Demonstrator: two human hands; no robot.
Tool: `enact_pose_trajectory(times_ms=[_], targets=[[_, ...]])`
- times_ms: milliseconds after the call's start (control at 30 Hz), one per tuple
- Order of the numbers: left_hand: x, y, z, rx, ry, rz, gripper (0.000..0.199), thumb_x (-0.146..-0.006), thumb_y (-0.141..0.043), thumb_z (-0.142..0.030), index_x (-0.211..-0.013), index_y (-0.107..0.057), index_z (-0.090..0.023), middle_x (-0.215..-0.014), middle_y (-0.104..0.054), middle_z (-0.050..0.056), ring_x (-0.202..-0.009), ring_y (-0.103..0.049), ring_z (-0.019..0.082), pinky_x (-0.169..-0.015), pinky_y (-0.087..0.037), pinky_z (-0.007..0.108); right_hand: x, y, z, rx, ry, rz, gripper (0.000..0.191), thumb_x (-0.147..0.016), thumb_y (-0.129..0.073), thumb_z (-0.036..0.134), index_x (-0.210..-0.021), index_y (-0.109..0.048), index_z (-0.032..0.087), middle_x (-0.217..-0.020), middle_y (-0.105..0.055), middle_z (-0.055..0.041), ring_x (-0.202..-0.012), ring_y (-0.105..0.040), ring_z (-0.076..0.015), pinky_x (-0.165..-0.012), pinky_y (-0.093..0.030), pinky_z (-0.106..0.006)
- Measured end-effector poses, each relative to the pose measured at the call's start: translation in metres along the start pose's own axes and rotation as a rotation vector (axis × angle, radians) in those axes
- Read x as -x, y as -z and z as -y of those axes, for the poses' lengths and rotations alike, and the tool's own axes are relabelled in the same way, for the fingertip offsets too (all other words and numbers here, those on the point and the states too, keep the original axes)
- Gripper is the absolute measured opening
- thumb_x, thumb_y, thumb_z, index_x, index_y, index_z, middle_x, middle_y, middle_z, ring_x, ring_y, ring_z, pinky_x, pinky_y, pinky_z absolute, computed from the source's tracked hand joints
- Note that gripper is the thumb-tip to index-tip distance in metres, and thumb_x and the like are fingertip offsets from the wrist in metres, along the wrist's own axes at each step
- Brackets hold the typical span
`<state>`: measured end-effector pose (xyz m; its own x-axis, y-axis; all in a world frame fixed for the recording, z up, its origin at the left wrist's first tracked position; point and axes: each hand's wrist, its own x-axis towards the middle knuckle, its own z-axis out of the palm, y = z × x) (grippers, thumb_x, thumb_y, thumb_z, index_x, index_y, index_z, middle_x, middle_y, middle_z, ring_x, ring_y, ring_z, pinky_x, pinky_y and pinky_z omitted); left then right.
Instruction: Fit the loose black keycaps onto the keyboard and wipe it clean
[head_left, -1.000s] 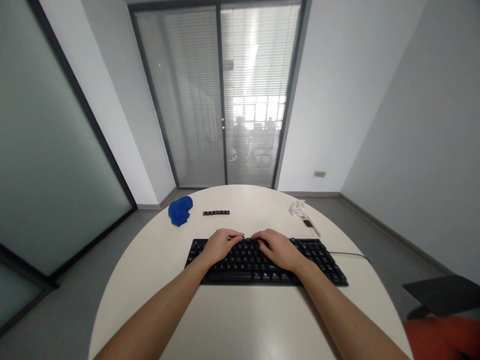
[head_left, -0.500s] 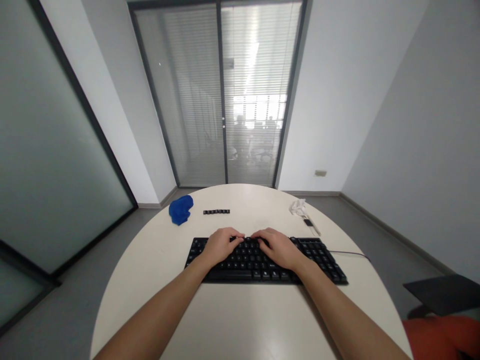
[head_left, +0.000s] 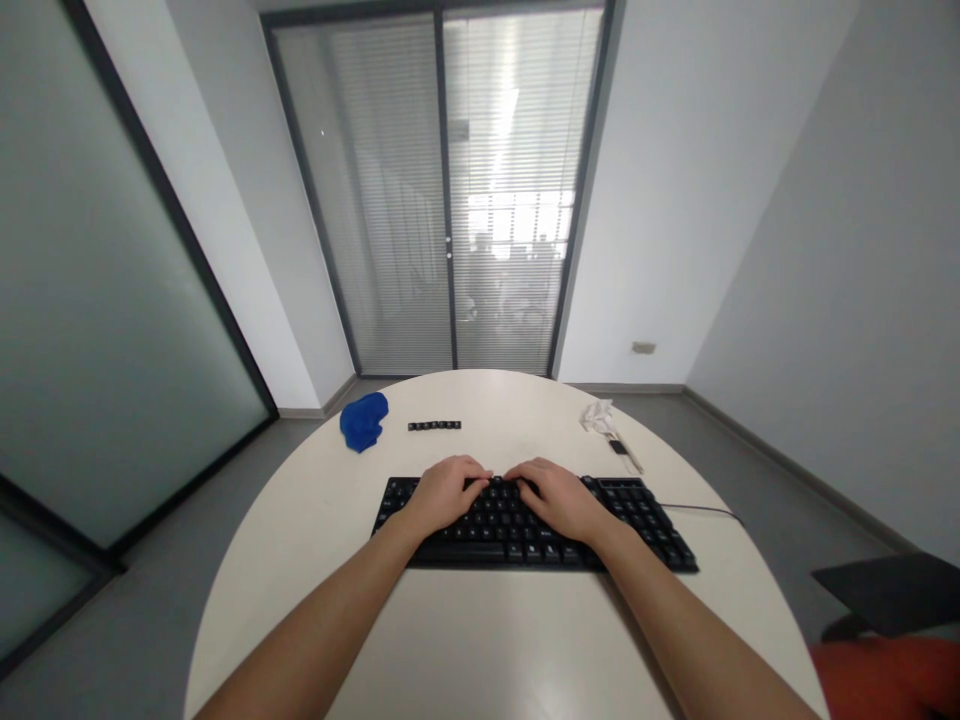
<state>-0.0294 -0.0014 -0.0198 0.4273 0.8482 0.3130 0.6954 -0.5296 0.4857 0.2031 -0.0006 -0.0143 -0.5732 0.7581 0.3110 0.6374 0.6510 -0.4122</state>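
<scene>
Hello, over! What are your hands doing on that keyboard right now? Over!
Left hand and right hand both flat on the black keyboard, holding nothing. Blue cloth lies well clear.

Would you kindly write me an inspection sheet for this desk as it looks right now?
Surface: round off-white table, bare along the near edge.
Job's things: black keyboard lying flat across the middle of the table.
Clutter: blue cloth at the far left; short row of black keycaps beside it; crumpled white tissue at the far right, with a thin tool just in front of it, too small to identify.
Hands: left hand and right hand resting palm-down on the keys, fingers curled, holding nothing.
Cables: thin keyboard cable running off to the right.
Surroundings: glass doors with blinds, grey floor, orange seat at lower right.
</scene>
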Motion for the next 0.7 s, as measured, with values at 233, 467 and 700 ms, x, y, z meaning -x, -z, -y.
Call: enact_pose_trajectory(times_ms=[233, 467, 700], targets=[[0.002, 0.007, -0.005, 0.048, -0.07, 0.067, 0.03, -0.098, -0.049, -0.032, -0.102, -0.079, -0.026, -0.112, -0.074, 0.002, -0.104, -0.067, 0.02, -0.097, -0.047, 0.029, -0.001, -0.001, -0.002, 0.002, -0.01, -0.001, 0.027, -0.095, -0.048, 0.018, -0.112, -0.07, 0.021, -0.107, -0.072, -0.0062, -0.104, -0.063, -0.0216, -0.096, -0.047, -0.037], [0.009, 0.009, -0.01, -0.07, -0.069, 0.073, 0.04, -0.103, -0.04, -0.037, -0.105, -0.079, -0.028, -0.113, -0.074, 0.002, -0.105, -0.066, 0.022, -0.099, -0.046, 0.031, -0.001, 0.0, -0.001, -0.009, -0.015, 0.003, 0.026, -0.096, -0.048, 0.018, -0.111, -0.07, 0.021, -0.106, -0.072, -0.006, -0.103, -0.062, -0.0215, -0.096, -0.047, -0.036], [0.007, 0.007, -0.002, -0.006, -0.04, 0.061, 0.031, -0.097, -0.051, -0.032, -0.117, -0.073, -0.023, -0.117, -0.074, 0.002, -0.108, -0.067, 0.021, -0.1, -0.048, 0.032, 0.0, 0.0, -0.002, -0.014, -0.01, 0.003, 0.026, -0.095, -0.048, 0.018, -0.111, -0.07, 0.021, -0.108, -0.072, -0.0057, -0.104, -0.062, -0.0221, -0.096, -0.047, -0.037]])
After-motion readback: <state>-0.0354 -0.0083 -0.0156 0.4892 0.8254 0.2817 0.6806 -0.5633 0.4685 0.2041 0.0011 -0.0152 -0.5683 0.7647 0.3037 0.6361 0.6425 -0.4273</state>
